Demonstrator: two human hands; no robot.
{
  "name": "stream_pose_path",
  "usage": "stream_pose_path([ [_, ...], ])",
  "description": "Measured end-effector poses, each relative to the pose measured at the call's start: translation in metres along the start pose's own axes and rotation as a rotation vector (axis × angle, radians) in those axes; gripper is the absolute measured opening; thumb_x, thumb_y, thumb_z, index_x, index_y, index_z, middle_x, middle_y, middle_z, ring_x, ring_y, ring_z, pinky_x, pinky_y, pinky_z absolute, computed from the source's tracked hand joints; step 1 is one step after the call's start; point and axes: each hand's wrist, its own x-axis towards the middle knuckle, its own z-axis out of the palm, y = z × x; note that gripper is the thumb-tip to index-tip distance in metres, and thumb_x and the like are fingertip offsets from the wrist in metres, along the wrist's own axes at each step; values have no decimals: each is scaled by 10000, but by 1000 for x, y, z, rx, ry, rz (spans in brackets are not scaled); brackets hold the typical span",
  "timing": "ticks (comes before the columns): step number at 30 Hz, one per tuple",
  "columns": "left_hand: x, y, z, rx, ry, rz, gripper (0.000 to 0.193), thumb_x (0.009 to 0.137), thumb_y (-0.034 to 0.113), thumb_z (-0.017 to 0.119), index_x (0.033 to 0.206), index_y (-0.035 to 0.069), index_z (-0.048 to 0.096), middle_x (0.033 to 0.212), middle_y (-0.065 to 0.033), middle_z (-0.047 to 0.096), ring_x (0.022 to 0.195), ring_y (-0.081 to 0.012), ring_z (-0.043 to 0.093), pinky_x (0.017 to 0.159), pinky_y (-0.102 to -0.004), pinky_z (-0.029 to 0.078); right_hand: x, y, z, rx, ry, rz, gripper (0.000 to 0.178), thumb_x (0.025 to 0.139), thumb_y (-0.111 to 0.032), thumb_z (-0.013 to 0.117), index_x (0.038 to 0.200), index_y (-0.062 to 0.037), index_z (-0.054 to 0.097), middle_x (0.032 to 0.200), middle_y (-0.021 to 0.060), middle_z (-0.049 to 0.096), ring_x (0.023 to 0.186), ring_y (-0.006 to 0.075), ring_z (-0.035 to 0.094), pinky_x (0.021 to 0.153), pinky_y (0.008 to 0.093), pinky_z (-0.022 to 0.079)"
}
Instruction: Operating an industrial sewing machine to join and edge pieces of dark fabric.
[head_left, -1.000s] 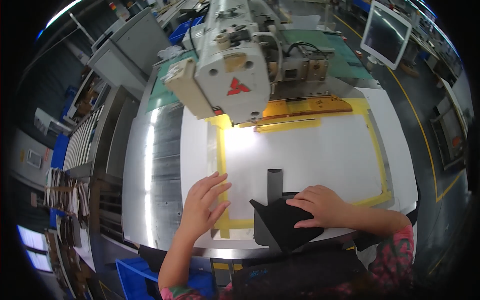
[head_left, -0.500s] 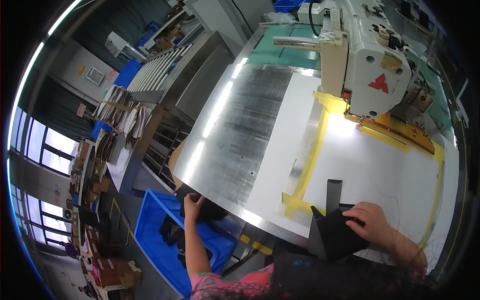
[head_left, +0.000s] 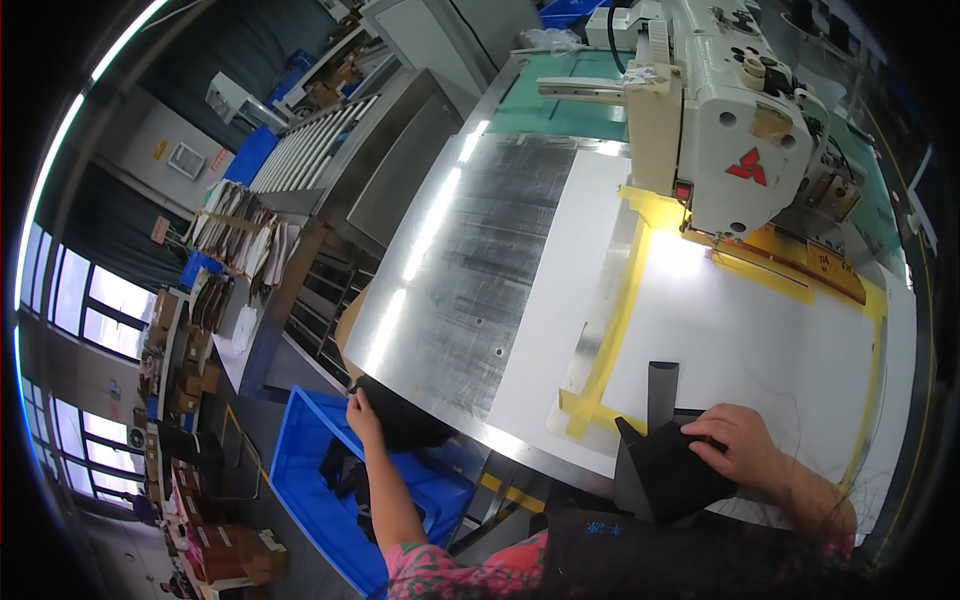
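Panel (head_left: pixel 685 485), black and matt, with a grey flap (head_left: pixel 645 485) on the left, lying folded at the near edge of a white board (head_left: pixel 550 330). Judging by the look, probably light, fairly soft, with enough body to keep a crease; likely not slippery, and more prone to wrinkling than to breaking. Best taken by the left edge or the near corner, all layers together, to avoid sliding one over another. Right hand (head_left: pixel 740 450) over the right part of the panel, fingers bent, tips on the black face; cannot tell of any grip underneath. Left hand (head_left: pixel 368 420) well apart, beyond the table's near edge, fingertips at the corner of a dark pile (head_left: pixel 410 425), seemingly limp cloth; pinch or mere touch, cannot tell. Below the left forearm, a blue bin (head_left: pixel 310 435) with black pieces (head_left: pixel 350 478) inside.

Just past the panel, a dark grey strip (head_left: pixel 662 392), narrow and rather stiff in appearance; cannot tell whether joined or loose. Around the board's middle, a border of yellow tape (head_left: pixel 618 330). To the left, bare steel plate (head_left: pixel 470 270). Farther off, an orange plate (head_left: pixel 800 265) and a bulky white machine (head_left: pixel 720 150), both in the way over the board's far side. Beyond, a green bed (head_left: pixel 575 115), stacked papers (head_left: pixel 240 230), metal rollers (head_left: pixel 315 145).
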Motion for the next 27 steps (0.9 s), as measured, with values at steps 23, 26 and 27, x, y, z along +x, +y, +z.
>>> stream_pose_path([
  [23, -78, 403, 163, -385, -1050, 1031, 357, 751, 210, 786, 1031, 63, 620, 1088, -89, 553, 925, -257, 593, 816, -341, 507, 29, 53, -33, -178, 176, 80, 196, 858, -173, 627, 1045, -116, 644, 894, 52, 625, 830, 247, 610, 715, 372, 493],
  [26, -79, 419, 168, -194, -1346, 1197, 469, 654, 226, 850, 1035, 76, 621, 1082, -84, 532, 928, -246, 593, 822, -355, 512, 31, 61, -40, -265, 245, 25, 226, 846, -148, 631, 1070, -124, 632, 937, 41, 614, 873, 243, 595, 748, 370, 486],
  [27, -81, 429, 158, -109, -1427, 1094, 503, 628, 239, 864, 1041, 85, 620, 1028, -84, 533, 926, -245, 593, 818, -346, 511, 35, 63, -42, -345, 247, -15, 241, 851, -134, 615, 1092, -119, 624, 983, 41, 609, 917, 240, 590, 784, 369, 486],
])
